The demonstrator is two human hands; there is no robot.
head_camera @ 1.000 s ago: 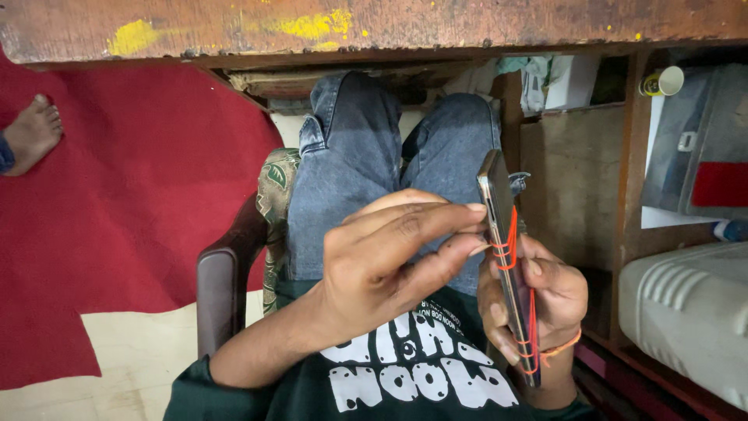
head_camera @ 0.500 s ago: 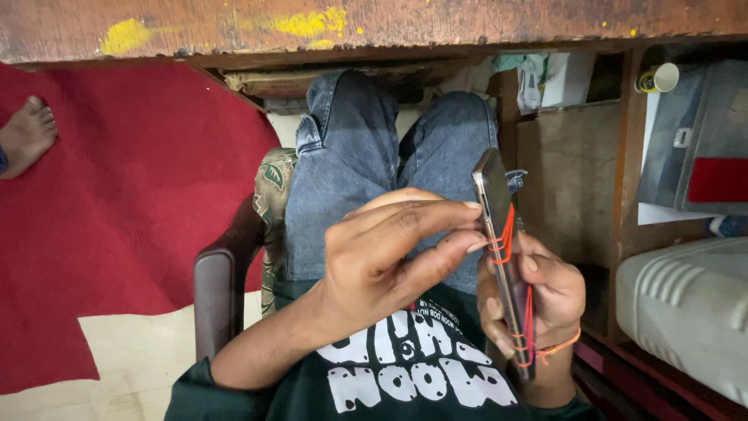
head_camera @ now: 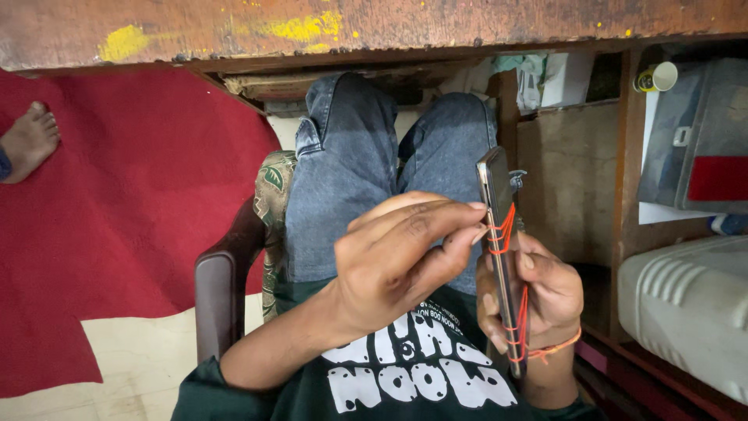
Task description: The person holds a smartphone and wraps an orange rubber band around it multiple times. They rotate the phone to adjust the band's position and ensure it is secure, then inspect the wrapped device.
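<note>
Left fingertips (head_camera: pixel 474 222) unmoved on phone (head_camera: pixel 499 234)

This looks like a small home workshop or repair corner. A worn wooden tabletop (head_camera: pixel 389 27) smeared with yellow paint runs across the top, with cluttered wooden shelves (head_camera: pixel 623 195) beside it holding a grey case with a red panel (head_camera: pixel 701 148) and a white ribbed plastic casing (head_camera: pixel 686 312). A red cloth floor mat (head_camera: pixel 117 218), a dark brown plastic chair (head_camera: pixel 218 296) and a bare foot (head_camera: pixel 27 140) suggest a domestic room.
</note>
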